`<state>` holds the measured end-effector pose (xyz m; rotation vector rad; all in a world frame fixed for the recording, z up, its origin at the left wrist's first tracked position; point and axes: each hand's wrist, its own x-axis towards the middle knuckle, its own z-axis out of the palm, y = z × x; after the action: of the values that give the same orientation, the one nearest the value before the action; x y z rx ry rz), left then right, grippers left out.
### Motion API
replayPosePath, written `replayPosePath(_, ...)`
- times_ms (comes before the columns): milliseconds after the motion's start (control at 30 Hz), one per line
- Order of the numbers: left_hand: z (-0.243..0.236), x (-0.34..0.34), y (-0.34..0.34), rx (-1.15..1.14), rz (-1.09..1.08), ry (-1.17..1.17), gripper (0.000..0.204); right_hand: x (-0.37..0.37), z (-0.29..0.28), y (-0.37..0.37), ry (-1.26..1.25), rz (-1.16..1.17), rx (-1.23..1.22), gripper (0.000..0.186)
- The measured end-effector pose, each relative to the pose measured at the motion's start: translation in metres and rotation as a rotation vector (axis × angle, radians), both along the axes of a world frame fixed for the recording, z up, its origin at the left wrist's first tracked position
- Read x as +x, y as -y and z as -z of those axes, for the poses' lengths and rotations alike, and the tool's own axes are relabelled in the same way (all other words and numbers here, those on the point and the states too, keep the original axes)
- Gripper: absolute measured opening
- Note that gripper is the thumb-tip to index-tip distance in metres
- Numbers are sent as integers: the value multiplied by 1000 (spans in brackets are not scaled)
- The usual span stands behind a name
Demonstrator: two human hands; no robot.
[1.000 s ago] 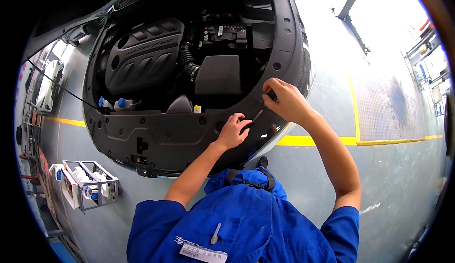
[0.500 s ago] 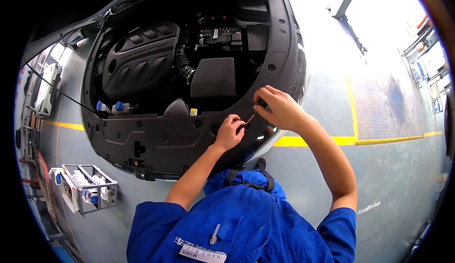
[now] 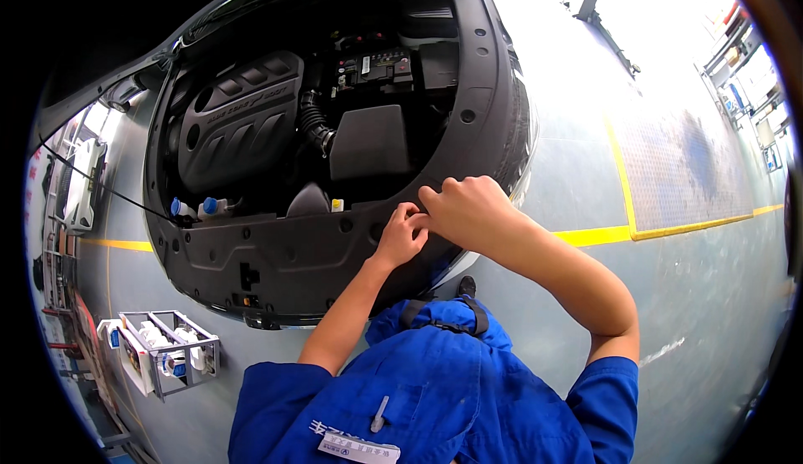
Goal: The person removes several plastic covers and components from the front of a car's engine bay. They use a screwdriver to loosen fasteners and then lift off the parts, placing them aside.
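Observation:
Over the front right corner of the black plastic cover (image 3: 288, 251) of a car's engine bay, my two hands meet. My right hand (image 3: 468, 213) is closed, back of the hand up, and hides the screwdriver whose green handle and thin shaft showed in it earlier. Thumb and fingers of my left hand (image 3: 401, 236) are pinched together beside the right fingertips, just above the cover. What lies between those left fingers is too small or hidden to make out. Round dark fasteners, such as one clip (image 3: 345, 225), dot the cover.
Behind the cover sit the engine cover (image 3: 238, 129), a black box (image 3: 369, 142), the battery (image 3: 374, 69) and blue-capped reservoirs (image 3: 213, 205). A thin prop rod (image 3: 109, 186) rises at left. On the floor at left stands a metal-framed cart (image 3: 171, 351) with white containers.
My right hand has come left and slightly down, turning palm down against my left fingers. The screwdriver, visible before, is now covered by the hand. My left hand stays pinched.

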<state>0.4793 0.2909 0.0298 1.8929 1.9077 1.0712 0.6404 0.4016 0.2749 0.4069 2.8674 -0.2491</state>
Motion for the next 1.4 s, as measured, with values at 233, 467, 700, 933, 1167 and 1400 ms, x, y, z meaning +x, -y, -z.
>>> replayPosePath(233,-38,6,-5,-49,69,298,26,13,8,-9,-306,-155,10,37)
replayPosePath(467,-59,0,-9,-106,183,447,22,-9,9,-8,-203,-149,30,39)
replayPosePath(700,-69,6,-21,225,163,334,9,-15,-12,-2,-81,91,-85,43)
replayPosePath(933,-66,16,-24,208,51,224,12,1,1,-10,-306,-131,14,37)
replayPosePath(1167,-41,10,-18,141,73,120,10,4,-12,-17,-134,38,-186,43)
replayPosePath(1400,-49,31,-23,48,-88,185,16,-2,4,-22,-304,-76,-43,35)
